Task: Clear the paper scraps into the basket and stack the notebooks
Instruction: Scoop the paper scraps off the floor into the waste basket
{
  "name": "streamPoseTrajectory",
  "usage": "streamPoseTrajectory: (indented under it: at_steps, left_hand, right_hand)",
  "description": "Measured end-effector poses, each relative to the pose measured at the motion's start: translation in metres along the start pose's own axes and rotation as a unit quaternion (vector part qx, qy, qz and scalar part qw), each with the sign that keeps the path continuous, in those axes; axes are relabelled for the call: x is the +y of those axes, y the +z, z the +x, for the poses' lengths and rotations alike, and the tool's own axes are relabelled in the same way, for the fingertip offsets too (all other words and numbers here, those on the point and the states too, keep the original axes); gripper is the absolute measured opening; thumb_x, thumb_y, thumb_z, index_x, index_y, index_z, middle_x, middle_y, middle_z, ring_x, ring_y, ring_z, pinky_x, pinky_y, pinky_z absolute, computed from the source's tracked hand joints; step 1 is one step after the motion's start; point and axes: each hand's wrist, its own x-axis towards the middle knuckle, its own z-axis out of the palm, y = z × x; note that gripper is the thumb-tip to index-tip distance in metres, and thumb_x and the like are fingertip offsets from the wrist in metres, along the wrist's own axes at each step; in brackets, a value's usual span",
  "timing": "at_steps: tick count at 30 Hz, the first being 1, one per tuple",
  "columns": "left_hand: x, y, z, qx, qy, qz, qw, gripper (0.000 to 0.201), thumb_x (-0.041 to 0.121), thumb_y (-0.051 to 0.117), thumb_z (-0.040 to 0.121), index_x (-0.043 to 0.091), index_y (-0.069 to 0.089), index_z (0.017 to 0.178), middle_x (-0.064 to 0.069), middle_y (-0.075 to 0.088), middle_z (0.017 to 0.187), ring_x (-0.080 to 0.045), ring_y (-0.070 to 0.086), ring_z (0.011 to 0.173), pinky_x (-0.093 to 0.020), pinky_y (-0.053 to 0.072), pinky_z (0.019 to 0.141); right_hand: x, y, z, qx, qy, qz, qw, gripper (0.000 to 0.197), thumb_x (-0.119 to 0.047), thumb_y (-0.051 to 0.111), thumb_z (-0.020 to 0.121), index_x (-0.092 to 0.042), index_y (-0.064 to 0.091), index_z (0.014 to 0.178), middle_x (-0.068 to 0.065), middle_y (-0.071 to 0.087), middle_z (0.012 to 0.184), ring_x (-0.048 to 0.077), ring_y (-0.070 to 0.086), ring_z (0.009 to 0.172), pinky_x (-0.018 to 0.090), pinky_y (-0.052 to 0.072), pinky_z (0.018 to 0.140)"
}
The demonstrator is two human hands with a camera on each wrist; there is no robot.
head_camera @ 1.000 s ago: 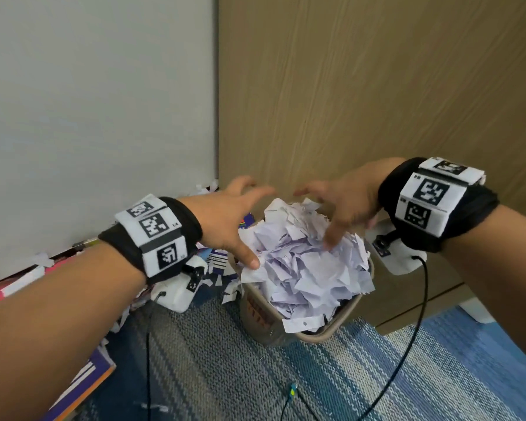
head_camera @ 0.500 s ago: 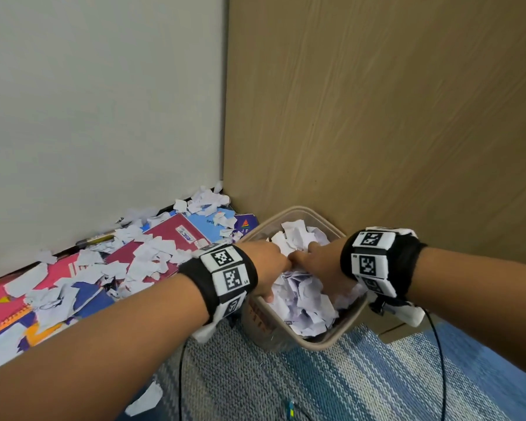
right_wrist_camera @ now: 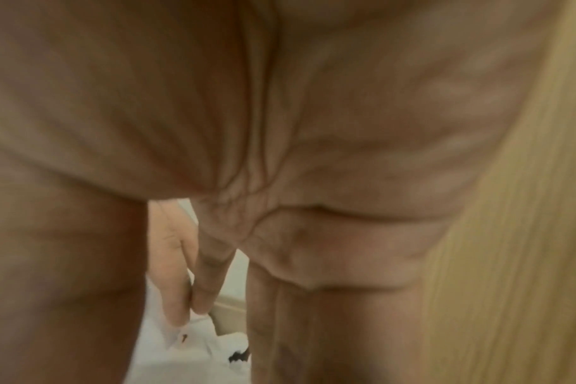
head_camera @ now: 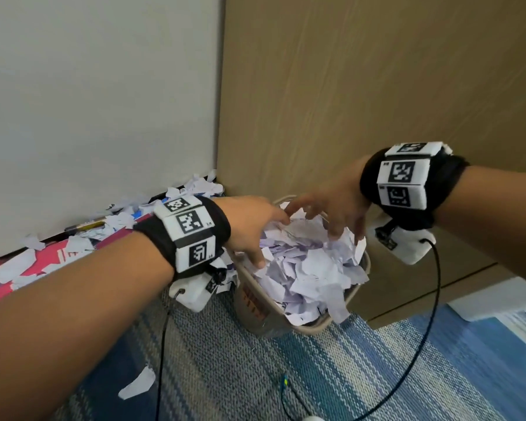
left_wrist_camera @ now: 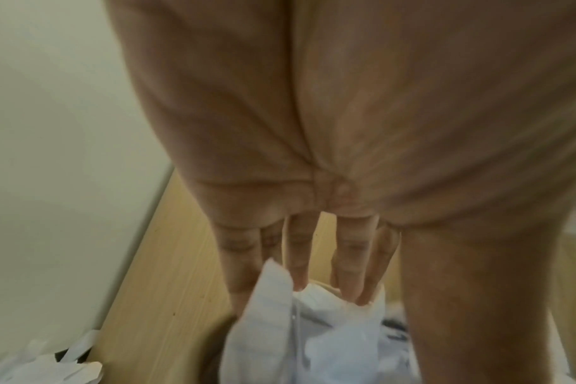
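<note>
a beige basket (head_camera: 313, 325) heaped with white paper scraps (head_camera: 310, 268) stands on striped carpet (head_camera: 362, 369) at a wooden panel. the left hand (head_camera: 252, 226) and right hand (head_camera: 334, 208) hover over the heap, fingers spread and loose, holding nothing. left of the basket, more scraps litter a pink notebook (head_camera: 43, 256); one stray scrap (head_camera: 137, 384) lies in front of the basket.

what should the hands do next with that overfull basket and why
Probably press down: both open hands, left hand and right hand, hover over the white paper scraps heaped above the rim of the beige plastic basket, while more scraps cover the red notebook, so room is needed.
</note>
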Motion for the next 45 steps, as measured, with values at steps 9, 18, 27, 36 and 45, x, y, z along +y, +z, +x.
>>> streamPoseTrajectory:
  at_steps: [9, 18, 27, 36, 45]
  left_hand:
    - [-0.013, -0.008, -0.010, 0.000, -0.033, 0.004, 0.999, 0.095, 0.065, 0.076, 0.062, 0.038, 0.033, 0.142, 0.001, 0.044, 0.132, -0.022, 0.048, 0.117, -0.042, 0.045, 0.098]
    - [0.000, 0.012, -0.005, 0.004, -0.014, 0.025, 1.000, 0.058, 0.032, 0.078, 0.074, 0.035, 0.051, 0.125, 0.000, 0.058, 0.118, -0.021, 0.056, 0.102, -0.040, 0.050, 0.088]
    - [0.005, 0.016, -0.005, 0.029, 0.015, -0.060, 0.998, 0.088, 0.049, 0.080, 0.068, 0.037, 0.032, 0.141, 0.005, 0.055, 0.132, -0.016, 0.056, 0.106, -0.032, 0.047, 0.093]
    - [-0.053, -0.020, -0.057, 0.097, -0.062, -0.197, 0.973, 0.050, 0.065, 0.063, 0.071, 0.035, 0.061, 0.111, 0.019, 0.063, 0.108, -0.003, 0.061, 0.095, -0.024, 0.045, 0.086]
    - [-0.125, 0.131, -0.085, -0.052, -0.239, -0.061, 0.968, 0.016, 0.022, 0.055, 0.089, 0.018, 0.065, 0.102, -0.002, 0.063, 0.093, -0.021, 0.058, 0.089, -0.026, 0.041, 0.072]
  right_hand:
    - [0.008, 0.007, -0.014, 0.016, 0.099, -0.126, 0.987, 0.056, -0.029, 0.074, 0.085, -0.019, 0.043, 0.131, 0.010, 0.068, 0.088, 0.022, 0.067, 0.065, 0.028, 0.056, 0.048]
    - [0.010, 0.064, -0.009, -0.054, 0.037, -0.052, 0.996, 0.067, -0.033, 0.082, 0.075, -0.014, 0.042, 0.125, 0.011, 0.072, 0.082, 0.022, 0.070, 0.058, 0.032, 0.058, 0.054]
    - [0.002, 0.038, -0.013, 0.009, 0.008, -0.092, 0.996, 0.059, -0.050, 0.080, 0.071, -0.004, 0.064, 0.105, 0.008, 0.074, 0.076, 0.016, 0.064, 0.051, 0.024, 0.053, 0.049]
    - [-0.093, 0.037, -0.036, 0.145, -0.114, -0.265, 0.946, 0.037, -0.056, 0.055, 0.086, -0.020, 0.065, 0.085, -0.001, 0.066, 0.080, 0.019, 0.059, 0.071, 0.026, 0.042, 0.056]
    - [-0.209, 0.102, 0.061, 0.084, -0.168, -0.208, 0.960, 0.017, -0.019, 0.055, 0.095, -0.003, 0.061, 0.101, 0.009, 0.059, 0.103, 0.025, 0.062, 0.089, 0.020, 0.046, 0.058]
